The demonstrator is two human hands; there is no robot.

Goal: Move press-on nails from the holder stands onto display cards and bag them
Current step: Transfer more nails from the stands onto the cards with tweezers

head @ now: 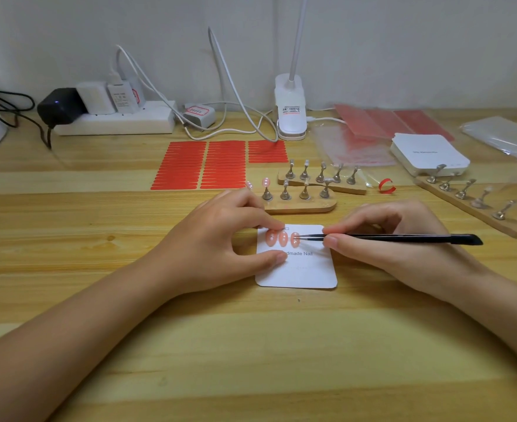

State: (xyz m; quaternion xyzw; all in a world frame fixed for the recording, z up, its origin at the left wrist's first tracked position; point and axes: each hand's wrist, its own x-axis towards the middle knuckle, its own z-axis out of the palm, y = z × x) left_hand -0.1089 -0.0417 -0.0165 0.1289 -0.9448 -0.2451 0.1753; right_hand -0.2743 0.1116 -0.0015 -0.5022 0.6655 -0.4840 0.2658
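A white display card [305,271] printed "Handmade Nail" lies on the wooden table, with three pink press-on nails [282,238] in a row near its top. My left hand [220,239] presses the card down, index finger at the top edge and thumb on the middle. My right hand [397,239] pinches black tweezers [388,238] whose tips touch the rightmost nail [295,239]. Just behind, a wooden holder stand [299,205] carries one pink nail [265,183] on its left peg; another pink nail [249,185] peeks above my left hand.
Two more wooden stands [324,182] [470,205] with bare metal pegs sit behind and to the right. Red adhesive strip sheets [202,164], a stack of white cards [427,155], clear bags [500,135], a clip lamp [290,114] and a power strip [114,120] line the back.
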